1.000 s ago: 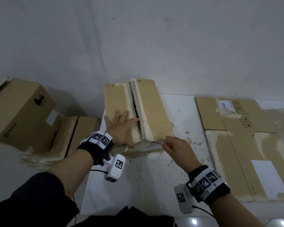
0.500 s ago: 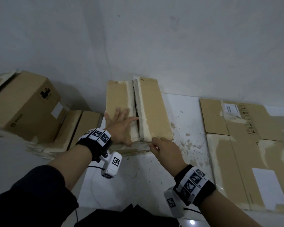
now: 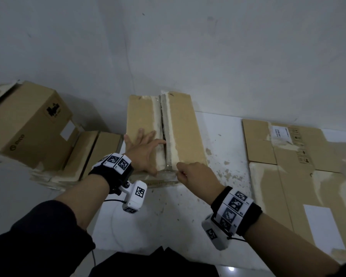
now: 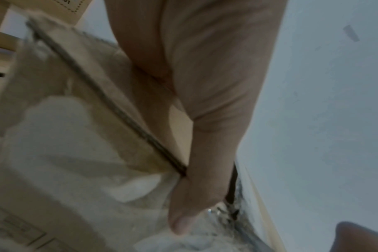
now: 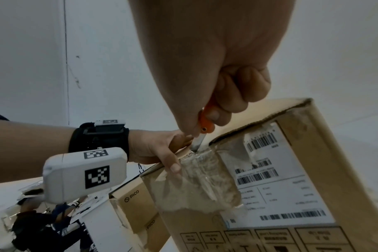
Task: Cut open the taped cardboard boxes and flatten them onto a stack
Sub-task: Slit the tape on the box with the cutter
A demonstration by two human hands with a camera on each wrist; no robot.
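Note:
A brown cardboard box [image 3: 180, 126] stands on the white floor before me, its two top flaps split along a taped seam [image 3: 163, 134]. My left hand [image 3: 143, 150] lies flat on the left flap, fingers spread, thumb over the near edge [image 5: 172, 166]. My right hand [image 3: 192, 174] grips an orange-handled knife [image 5: 205, 122] in a fist at the box's near top edge. The blade [image 5: 196, 145] meets the clear tape [image 5: 205, 179] that runs down the box's front side. In the left wrist view my left hand's thumb [image 4: 183, 213] presses on the crumpled tape.
A flattened stack of cardboard [image 3: 300, 172] lies on the floor at the right. To the left stand a larger brown box [image 3: 28, 126] and a lower box [image 3: 92, 154]. A white wall rises just behind the boxes. Small tape scraps dot the floor [image 3: 226, 162].
My right hand has moved left along the box's near edge, from the right corner to the centre seam. The left hand stays flat on the left flap.

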